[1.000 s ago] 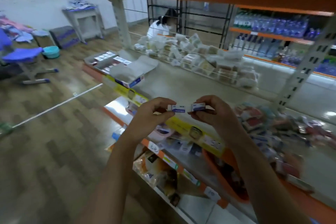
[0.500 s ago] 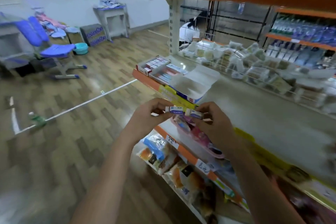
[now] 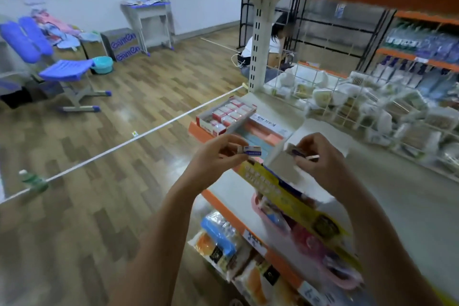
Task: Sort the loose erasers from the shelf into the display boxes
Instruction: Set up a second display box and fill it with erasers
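A small eraser in a blue-and-white sleeve (image 3: pixel 251 151) sits pinched at the fingertips of the left hand (image 3: pixel 215 156), its long axis running roughly left to right, level, pointing toward the other hand. The right hand (image 3: pixel 320 159) pinches a second eraser (image 3: pixel 296 151); motion blur smears it, so its sleeve looks darker and tilted, but I cannot read it properly. The two hands are held apart at chest height with a clear gap between the erasers.

Just beyond and slightly left of the hands, at the near corner of the shelf (image 3: pixel 397 194), lie the display boxes: a red-and-white box (image 3: pixel 227 117) already packed with rows of red-sleeved erasers, and beside it, nearer the hands, a second open box (image 3: pixel 263 131) with pink and pale contents and an upright flap. The left hand is the nearer one to both boxes, and its eraser lies roughly crosswise to the rows, so it probably needs a turn before it can drop in line.

Compared with half a second ago, the erasers, which were then almost end to end, have separated, and the boxes have come much closer to the hands, now directly ahead of them rather than up and away.

Further out, a wire basket (image 3: pixel 372 117) of wrapped goods stands at the back of the shelf, a yellow price strip (image 3: pixel 285 189) runs along its front edge, a purple chair (image 3: pixel 64 69) stands on the wooden floor, and another person crouches behind the upright.
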The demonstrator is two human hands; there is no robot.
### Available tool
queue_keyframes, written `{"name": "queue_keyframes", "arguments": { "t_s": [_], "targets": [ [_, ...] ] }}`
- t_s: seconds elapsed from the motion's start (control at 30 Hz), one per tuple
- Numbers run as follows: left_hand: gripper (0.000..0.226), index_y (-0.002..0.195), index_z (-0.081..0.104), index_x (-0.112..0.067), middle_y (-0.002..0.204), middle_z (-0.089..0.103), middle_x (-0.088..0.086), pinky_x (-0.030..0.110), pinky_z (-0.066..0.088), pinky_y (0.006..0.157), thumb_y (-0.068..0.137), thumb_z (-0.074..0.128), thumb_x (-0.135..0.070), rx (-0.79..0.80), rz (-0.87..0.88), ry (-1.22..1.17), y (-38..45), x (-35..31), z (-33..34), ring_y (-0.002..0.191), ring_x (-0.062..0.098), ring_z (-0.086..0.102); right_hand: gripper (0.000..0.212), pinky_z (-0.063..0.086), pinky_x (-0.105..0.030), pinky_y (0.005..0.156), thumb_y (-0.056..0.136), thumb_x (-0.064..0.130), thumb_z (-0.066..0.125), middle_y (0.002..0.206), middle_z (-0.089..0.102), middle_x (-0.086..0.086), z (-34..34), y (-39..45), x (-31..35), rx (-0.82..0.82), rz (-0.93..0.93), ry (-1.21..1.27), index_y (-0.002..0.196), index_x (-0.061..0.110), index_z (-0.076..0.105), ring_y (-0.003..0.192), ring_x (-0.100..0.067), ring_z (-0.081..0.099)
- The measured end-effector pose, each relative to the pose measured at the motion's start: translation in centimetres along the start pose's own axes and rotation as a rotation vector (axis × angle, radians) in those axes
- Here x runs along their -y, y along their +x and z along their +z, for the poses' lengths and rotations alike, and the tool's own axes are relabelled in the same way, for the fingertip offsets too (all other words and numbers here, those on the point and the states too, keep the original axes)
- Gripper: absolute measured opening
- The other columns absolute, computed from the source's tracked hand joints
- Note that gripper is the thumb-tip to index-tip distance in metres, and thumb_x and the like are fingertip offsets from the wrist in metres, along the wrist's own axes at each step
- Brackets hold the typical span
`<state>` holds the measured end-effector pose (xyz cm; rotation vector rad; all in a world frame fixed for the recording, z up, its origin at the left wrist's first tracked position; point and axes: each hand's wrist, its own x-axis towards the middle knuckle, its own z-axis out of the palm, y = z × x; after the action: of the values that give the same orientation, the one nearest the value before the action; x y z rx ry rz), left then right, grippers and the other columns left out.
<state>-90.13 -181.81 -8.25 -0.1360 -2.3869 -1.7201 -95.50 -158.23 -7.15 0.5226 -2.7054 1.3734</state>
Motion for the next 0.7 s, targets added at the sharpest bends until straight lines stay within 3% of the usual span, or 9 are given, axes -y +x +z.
{"name": "queue_keyframes", "arguments": {
  "t_s": [0.07,0.13,0.37,0.53,0.7],
  "targets": [
    [0.028,0.088,0.064,-0.038,0.075,0.067,-0.018,0.015,0.048,0.066,0.080,0.073,-0.013,0.060,-0.001,-0.029,2.6,0.2,0.3,0.068,0.000,0.059,0.030,0.051,-0.039,0.075,0.075,0.010,0.069,0.081,0.064,0.014,-0.6,1.8,-0.8,0.027,0.047,-0.021,0.079,0.031,0.049,0.079,-0.018,0.063],
    [0.025,0.091,0.063,-0.035,0.076,0.065,-0.020,0.017,0.049,0.065,0.081,0.072,-0.014,0.143,0.020,-0.031,4.8,0.6,0.6,0.070,-0.001,0.058,0.029,0.051,-0.042,0.076,0.076,0.011,0.070,0.080,0.066,0.012,-0.7,2.7,-1.3,0.044,0.092,-0.032,0.079,0.033,0.051,0.080,-0.020,0.064],
    [0.019,0.096,0.065,-0.033,0.085,0.067,-0.015,0.033,0.055,0.075,0.083,0.070,-0.021,0.388,0.076,0.009,10.8,2.3,1.6,0.081,0.009,0.063,0.022,0.040,-0.010,0.067,0.082,0.022,0.068,0.091,0.065,0.014,0.0,2.9,-2.2,0.149,0.268,-0.135,0.087,0.039,0.056,0.082,0.007,0.058],
    [0.021,0.091,0.062,-0.038,0.082,0.066,-0.020,0.022,0.052,0.070,0.083,0.070,-0.020,0.571,0.147,0.033,13.7,2.8,1.8,0.075,0.002,0.063,0.021,0.040,-0.006,0.062,0.083,0.016,0.066,0.086,0.057,0.019,2.3,2.3,-1.6,0.179,0.391,-0.266,0.096,0.031,0.059,0.076,0.010,0.052],
    [0.023,0.095,0.059,-0.039,0.088,0.066,-0.017,0.024,0.055,0.074,0.084,0.068,-0.020,0.714,0.192,0.013,15.6,3.3,1.3,0.081,0.001,0.063,0.025,0.042,-0.006,0.059,0.082,0.021,0.070,0.087,0.056,0.023,4.3,2.5,-1.1,0.164,0.529,-0.221,0.103,0.030,0.062,0.079,0.008,0.054]
  ]
}}
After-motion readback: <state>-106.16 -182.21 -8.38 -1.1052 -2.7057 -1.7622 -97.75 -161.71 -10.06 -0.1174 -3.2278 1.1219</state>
